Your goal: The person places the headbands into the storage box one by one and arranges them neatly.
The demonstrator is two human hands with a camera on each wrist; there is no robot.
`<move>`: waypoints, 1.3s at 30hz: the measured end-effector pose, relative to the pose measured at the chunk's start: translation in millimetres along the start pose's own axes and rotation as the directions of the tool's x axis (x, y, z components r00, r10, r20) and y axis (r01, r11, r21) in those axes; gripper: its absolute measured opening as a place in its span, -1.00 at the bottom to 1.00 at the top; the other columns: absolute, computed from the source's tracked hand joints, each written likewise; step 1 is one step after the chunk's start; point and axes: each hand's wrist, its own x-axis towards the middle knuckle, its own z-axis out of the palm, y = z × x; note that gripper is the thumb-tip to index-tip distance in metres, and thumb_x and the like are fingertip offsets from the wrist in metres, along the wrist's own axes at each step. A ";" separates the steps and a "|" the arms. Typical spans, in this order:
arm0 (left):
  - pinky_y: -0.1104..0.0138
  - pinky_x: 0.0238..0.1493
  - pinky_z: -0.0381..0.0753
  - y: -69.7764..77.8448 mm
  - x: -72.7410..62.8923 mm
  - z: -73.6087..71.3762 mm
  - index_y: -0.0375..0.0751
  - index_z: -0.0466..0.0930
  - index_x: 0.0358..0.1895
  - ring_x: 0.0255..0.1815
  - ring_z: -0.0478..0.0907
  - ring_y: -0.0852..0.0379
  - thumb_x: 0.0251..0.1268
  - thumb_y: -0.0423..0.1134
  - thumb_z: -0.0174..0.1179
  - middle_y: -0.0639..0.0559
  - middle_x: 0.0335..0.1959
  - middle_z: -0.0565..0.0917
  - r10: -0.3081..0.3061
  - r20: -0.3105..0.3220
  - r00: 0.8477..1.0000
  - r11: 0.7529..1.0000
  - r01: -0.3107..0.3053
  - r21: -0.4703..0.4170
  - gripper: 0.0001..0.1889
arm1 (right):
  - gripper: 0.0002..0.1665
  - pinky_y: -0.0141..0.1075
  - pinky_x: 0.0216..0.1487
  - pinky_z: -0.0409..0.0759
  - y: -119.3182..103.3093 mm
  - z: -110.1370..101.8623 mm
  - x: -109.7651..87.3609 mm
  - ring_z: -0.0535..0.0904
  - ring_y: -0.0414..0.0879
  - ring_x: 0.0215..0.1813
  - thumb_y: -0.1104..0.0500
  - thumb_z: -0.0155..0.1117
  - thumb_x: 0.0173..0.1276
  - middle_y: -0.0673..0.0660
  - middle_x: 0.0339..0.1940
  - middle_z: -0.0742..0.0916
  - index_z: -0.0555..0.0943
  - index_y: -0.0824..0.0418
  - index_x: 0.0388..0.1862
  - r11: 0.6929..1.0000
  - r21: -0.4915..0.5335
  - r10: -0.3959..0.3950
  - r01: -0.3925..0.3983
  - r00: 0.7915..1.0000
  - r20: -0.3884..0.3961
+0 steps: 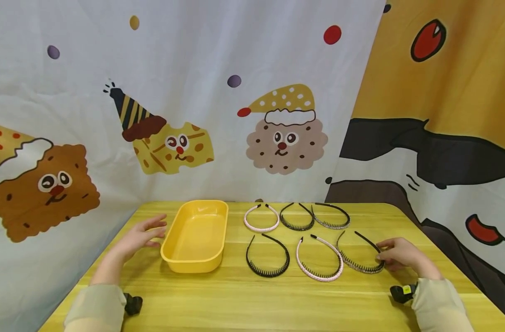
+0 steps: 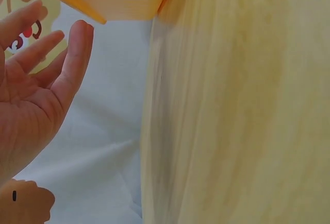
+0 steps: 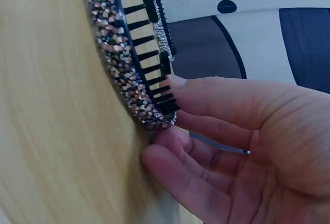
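Observation:
My right hand point(image 1: 403, 254) pinches the right side of a toothed headband point(image 1: 361, 268) covered in glittery stones, at the right end of the front row. Close up in the right wrist view, the thumb lies on the comb teeth of this glittery headband point(image 3: 111, 44), with fingertips curled under its edge. My left hand point(image 1: 136, 238) holds nothing; its fingers are spread and relaxed just left of the yellow tray point(image 1: 194, 266). In the left wrist view, the left hand's fingers point(image 2: 77, 54) point up toward the tray's rim.
Beside the held one in the front row lie a pink headband point(image 1: 325, 278) and a black headband point(image 1: 267, 274). Behind them lie another pink headband point(image 1: 261, 229), a black toothed headband point(image 1: 297, 228) and a silvery glitter headband point(image 1: 336, 226). A cartoon-printed curtain point(image 1: 194, 55) hangs behind the table point(image 1: 236, 304).

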 end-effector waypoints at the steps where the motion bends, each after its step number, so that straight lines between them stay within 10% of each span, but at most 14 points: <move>1: 0.06 -0.02 0.63 -0.1 0.2 0.6 -0.36 0.02 0.52 0.16 0.44 -0.31 0.47 -0.20 0.09 -0.53 0.39 0.15 -0.002 0.002 1.000 1.000 0.002 -0.003 -0.31 | -0.28 -0.15 -0.33 0.69 -0.2 0.2 -0.2 0.60 -0.03 -0.34 0.24 0.37 0.24 0.15 -0.27 0.66 0.34 0.69 0.21 1.000 0.000 0.001 -0.001 1.000 -0.004; 22: 0.14 -0.05 0.65 -3.5 2.6 4.9 -0.48 0.13 0.45 0.18 0.48 -0.23 0.41 -0.28 0.15 -0.48 0.40 0.20 -0.009 0.121 0.993 1.000 0.009 -0.003 -0.35 | -0.49 -0.22 -0.44 0.68 6.6 7.0 2.5 0.51 -0.11 -0.54 0.33 0.24 0.28 0.06 -0.64 0.50 0.45 0.71 0.08 0.999 0.053 0.012 -0.005 0.993 -0.121; 39: 0.20 -0.03 0.64 -9.3 3.9 1.5 -0.52 0.08 0.45 0.14 0.52 -0.14 0.41 -0.31 0.15 -0.49 0.44 0.10 0.016 0.157 0.987 0.998 -0.005 -0.068 -0.33 | -0.44 -0.20 -0.31 0.71 10.9 -1.1 5.0 0.53 -0.11 -0.30 0.25 0.24 0.35 0.13 -0.32 0.62 0.42 0.68 0.16 0.993 0.116 0.023 -0.003 0.986 -0.167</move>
